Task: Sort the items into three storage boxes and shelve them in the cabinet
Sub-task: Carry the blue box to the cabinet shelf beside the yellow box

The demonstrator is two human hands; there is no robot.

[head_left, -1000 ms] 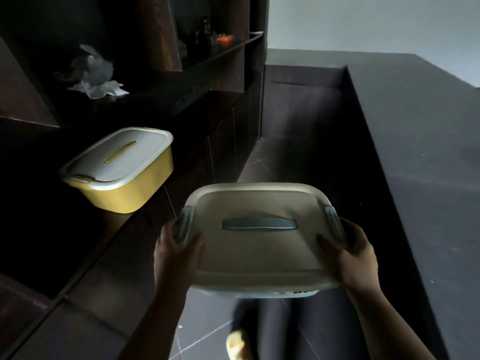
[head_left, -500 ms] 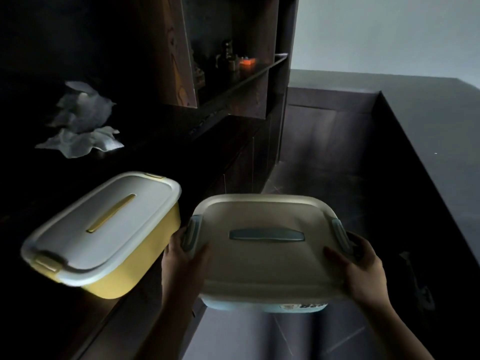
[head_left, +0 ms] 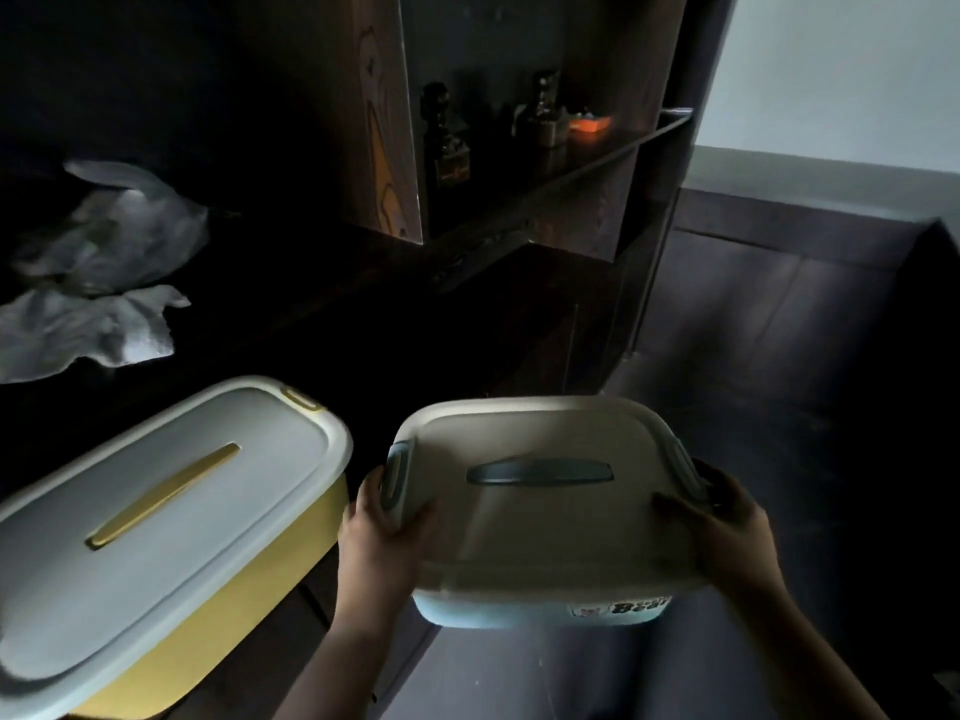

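Closer to the cabinet than half a second before, both hands had carried the blue box (head_left: 540, 517) forward, and the yellow box (head_left: 171, 532) loomed larger at the left. The left hand (head_left: 382, 543) gripped the blue box's left end, thumb on the lid just beside the blue latch (head_left: 397, 483); the right hand (head_left: 727, 532) held the opposite end, fingers curled round the rim by the other latch. So both hands were clamped on the box, which hung in the air — off the shelf, its lid on, its long axis running left to right between them.

Outward from the left hand, the yellow box sat lidded on the dark shelf (head_left: 467, 324) of the cabinet, near its front edge, angled away to the right. A dark gap lay between the two boxes; they were not touching. By my judgement, the free space for the blue box lay ahead and slightly left, on the shelf to the right of the yellow one — the left hand was the nearer to it. Farther back on the shelf lay a crumpled white plastic bag (head_left: 104, 272).
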